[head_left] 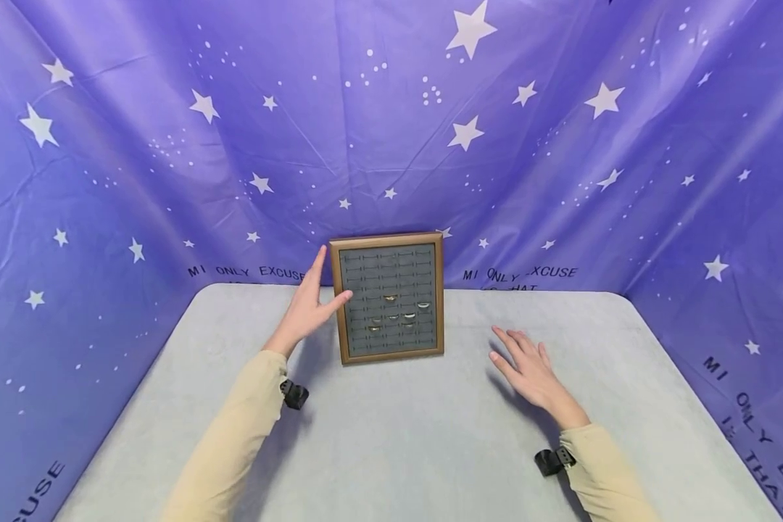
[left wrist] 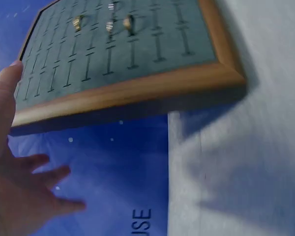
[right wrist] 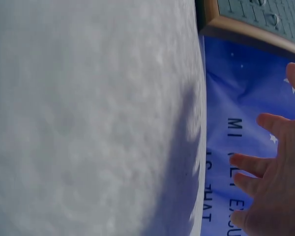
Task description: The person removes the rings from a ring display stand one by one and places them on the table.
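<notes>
Ring display is seen in the head view standing on the tabletop, long axis up and down, with several rings set mostly in its lower half. The left hand is much the nearer: it is held just beside the display's left edge, thumb laid across that edge, fingers extended and not clenched. To the display's right, well apart, the right hand is held with loosely spread fingers, grasping nothing; a stretch of tabletop separates the two. Behind the display, a starry curtain is hung.

In the left wrist view, the thumb tip is shown at the display's rim, the other fingers spread; whether firm contact is made cannot be told.

In the right wrist view, only one corner of the display is caught, apart from the empty, spread right hand.
</notes>
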